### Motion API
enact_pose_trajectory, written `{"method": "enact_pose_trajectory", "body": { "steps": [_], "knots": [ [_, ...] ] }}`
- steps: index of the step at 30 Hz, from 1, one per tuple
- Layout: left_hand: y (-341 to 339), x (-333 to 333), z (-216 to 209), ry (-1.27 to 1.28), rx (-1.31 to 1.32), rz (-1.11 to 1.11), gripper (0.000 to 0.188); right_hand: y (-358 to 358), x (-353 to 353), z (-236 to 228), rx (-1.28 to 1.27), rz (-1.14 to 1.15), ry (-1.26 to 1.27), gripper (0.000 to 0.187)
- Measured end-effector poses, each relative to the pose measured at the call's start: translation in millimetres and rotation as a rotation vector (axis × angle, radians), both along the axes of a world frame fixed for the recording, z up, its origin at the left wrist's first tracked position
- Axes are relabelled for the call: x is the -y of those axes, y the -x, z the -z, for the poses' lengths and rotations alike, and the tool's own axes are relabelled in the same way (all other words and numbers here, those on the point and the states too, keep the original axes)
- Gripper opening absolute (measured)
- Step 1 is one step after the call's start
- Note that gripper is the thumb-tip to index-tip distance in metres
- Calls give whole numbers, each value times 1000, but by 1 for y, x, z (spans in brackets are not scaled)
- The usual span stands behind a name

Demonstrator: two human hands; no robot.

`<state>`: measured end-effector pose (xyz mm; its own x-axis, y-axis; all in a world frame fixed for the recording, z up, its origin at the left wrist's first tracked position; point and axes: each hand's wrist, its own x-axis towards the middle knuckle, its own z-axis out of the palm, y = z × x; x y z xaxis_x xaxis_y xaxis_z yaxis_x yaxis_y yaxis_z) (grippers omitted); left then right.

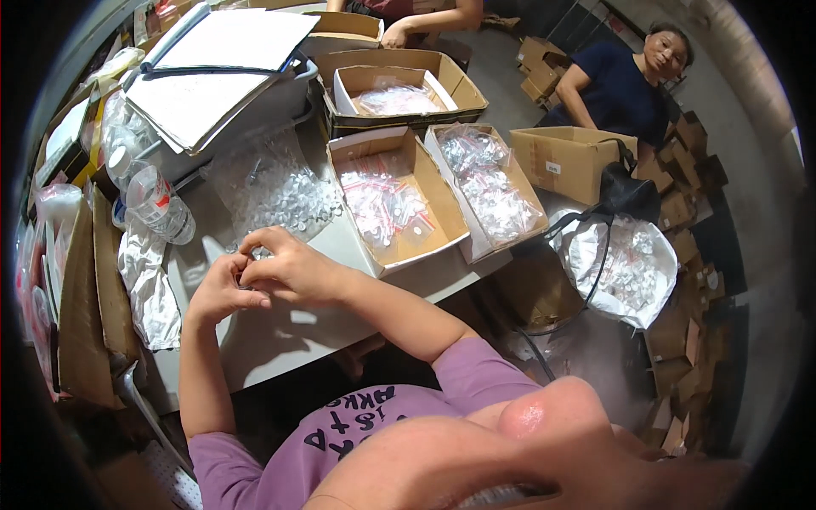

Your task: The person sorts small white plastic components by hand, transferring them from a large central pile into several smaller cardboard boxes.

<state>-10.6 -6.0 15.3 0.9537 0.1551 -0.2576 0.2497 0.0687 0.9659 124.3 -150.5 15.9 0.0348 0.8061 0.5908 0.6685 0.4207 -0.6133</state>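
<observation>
Your fingertips are bunched together over the near side of the table (319,327): left hand (219,291) with its thumb tucked in, right hand (296,268) arched over it, fingers curled and narrow. Whatever they may be pinching is hidden; I can't tell if either hand is gripping anything.

Just beyond your knuckles, there's the pile of small pieces (299,200), loose and spread on the tabletop beside a crumpled clear bag (245,161). They're whitish to clear, shiny, jumbled every which way. Plenty there, so I'd judge a good share is left to handle.

Out to the right, the shallow carton (422,166) holds a heap of little clear packets (382,204) with red edges, some showing pale contents; its far end is bare cardboard. Beside it, the narrow carton (534,219) is heaped fuller. Those look like the finished share, well advanced by my reading, though I can't tell whether every packet is filled or sealed.
</observation>
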Motion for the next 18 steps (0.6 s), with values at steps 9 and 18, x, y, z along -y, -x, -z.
{"method": "enact_pose_trajectory", "body": {
  "steps": [9,18],
  "knots": [
    [-10,5,0,4,37,14,49,-6,1,2,65,66,-88,18],
    [-15,10,-4,-347,451,-202,20,-9,3,1,-13,309,-27,12]
  ]
}}
